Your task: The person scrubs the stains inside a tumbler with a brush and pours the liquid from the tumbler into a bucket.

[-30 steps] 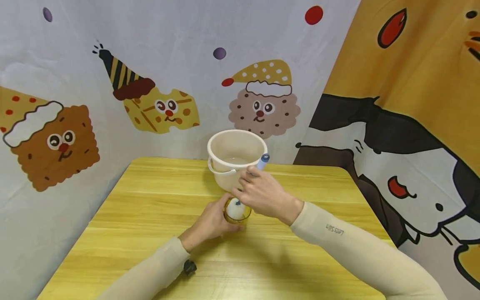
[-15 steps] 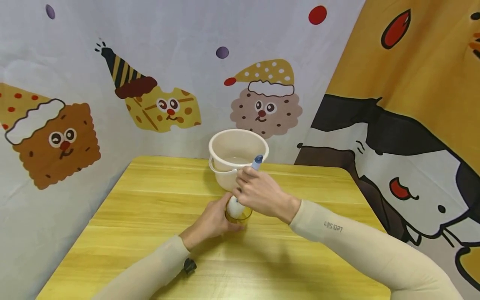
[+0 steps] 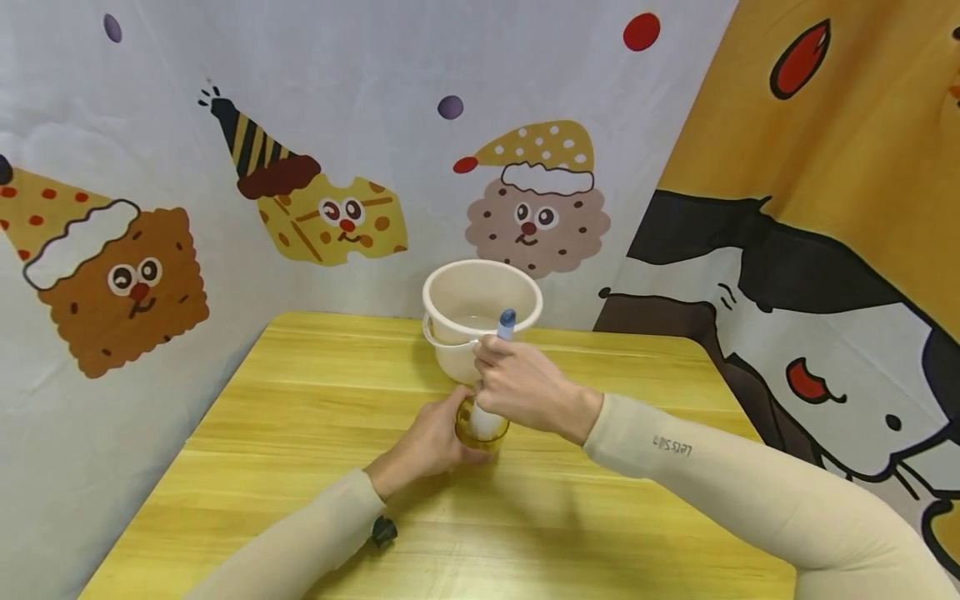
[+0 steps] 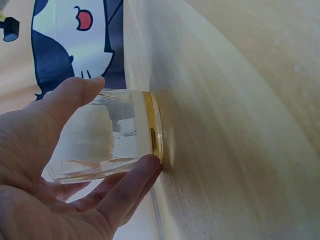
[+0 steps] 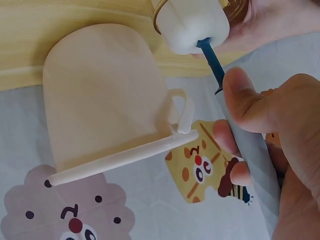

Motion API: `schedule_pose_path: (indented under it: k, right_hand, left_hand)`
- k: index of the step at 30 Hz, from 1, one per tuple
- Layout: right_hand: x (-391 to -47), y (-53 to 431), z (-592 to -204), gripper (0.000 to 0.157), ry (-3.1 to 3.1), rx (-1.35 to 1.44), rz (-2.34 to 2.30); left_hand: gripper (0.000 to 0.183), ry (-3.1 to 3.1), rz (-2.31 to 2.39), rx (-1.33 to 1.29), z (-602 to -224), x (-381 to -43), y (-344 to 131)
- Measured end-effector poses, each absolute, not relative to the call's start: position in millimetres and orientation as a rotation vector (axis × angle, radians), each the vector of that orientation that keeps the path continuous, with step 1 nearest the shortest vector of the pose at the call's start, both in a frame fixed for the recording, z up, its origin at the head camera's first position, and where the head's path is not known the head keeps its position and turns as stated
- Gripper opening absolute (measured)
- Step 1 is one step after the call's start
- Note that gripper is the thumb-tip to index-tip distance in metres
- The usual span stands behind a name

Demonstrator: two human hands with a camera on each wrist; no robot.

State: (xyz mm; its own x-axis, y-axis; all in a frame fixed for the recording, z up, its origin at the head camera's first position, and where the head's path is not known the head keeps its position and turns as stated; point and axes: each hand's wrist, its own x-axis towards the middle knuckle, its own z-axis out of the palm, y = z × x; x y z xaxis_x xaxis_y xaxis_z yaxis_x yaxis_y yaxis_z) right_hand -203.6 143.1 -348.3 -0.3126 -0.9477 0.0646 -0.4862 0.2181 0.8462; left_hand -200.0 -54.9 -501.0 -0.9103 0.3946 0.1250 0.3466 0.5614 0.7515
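Note:
An amber-tinted clear glass [image 4: 122, 135] is held upright by my left hand [image 3: 429, 435], its thumb on one side and its fingers on the other. In the left wrist view the base is right by the tabletop; I cannot tell whether it touches. My right hand [image 3: 528, 385] grips the pale blue-grey handle [image 5: 255, 160] of a sponge cup brush. The brush's white sponge head [image 5: 195, 25] sits partly inside the glass's mouth, joined to the handle by a dark blue neck [image 5: 212, 60]. Above my right fist the handle's blue end [image 3: 507, 317] sticks up.
A cream bucket [image 3: 480, 287] with its handle hanging down stands just behind the hands, near the back edge of the yellow wood-grain table [image 3: 300, 367]. Behind the table hangs a cloth printed with cartoons [image 3: 337, 221]. A small black object [image 3: 384, 532] shows by my left sleeve.
The brush handle's top has swung left, so the handle stands more upright, and the sponge has shifted right within the glass. My left hand keeps holding the glass in about the same place.

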Motion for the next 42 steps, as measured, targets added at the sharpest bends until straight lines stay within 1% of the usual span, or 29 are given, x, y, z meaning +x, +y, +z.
schedule_pose_path:
  k: [4,11,24,37,42]
  right_hand:
    - [-203,144,-346,0.006,-1.920,1.319,-1.009]
    - [-203,147,-347,0.009,-1.957,1.345,-0.970]
    - [-203,152,-347,0.008,-2.051,1.359,-0.922]
    - [-201,158,-348,0.017,-2.025,1.354,-0.895]
    - [-203,159,-350,0.024,-2.056,1.366,-0.817]
  left_hand:
    - [0.094,2.727,1.287,0.654,-500,-200,-54]
    - [0.086,2.719,1.257,0.642,-500,-198,-55]
    - [0.089,2.732,1.251,0.657,-498,-195,-54]
    - [0.092,2.745,1.243,0.629,-500,-196,-53]
    - [0.092,2.746,1.239,0.620,-498,-196,-54]
